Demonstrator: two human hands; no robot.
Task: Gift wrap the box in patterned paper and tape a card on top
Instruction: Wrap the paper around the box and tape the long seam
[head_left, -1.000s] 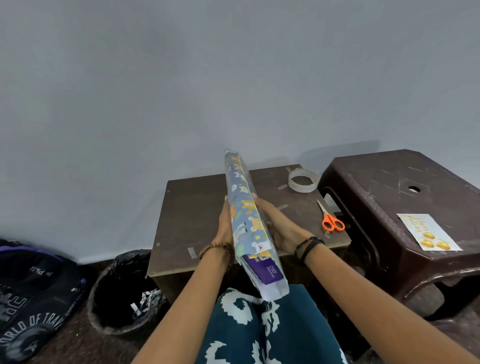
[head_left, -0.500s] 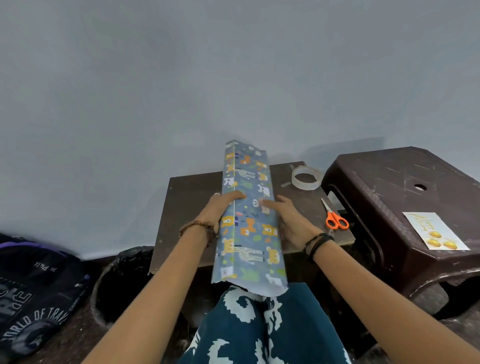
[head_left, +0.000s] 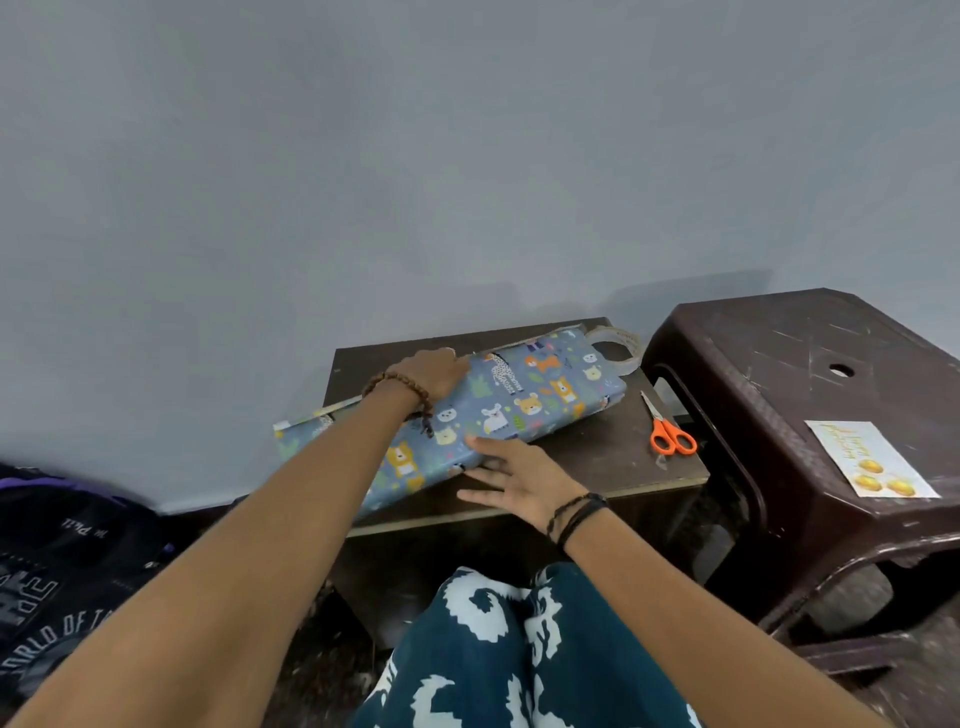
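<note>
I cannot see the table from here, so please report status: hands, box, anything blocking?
Left hand on wrapped box, far edge; right hand flat at near edge. Box lies on table. Tape roll touches its far end; card waits on stool.

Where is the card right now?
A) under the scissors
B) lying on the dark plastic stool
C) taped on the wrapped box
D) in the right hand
B: the card lies flat on the stool, apart from the wrapped box on the table; the scissors lie on the table, and the right hand holds nothing.
</note>
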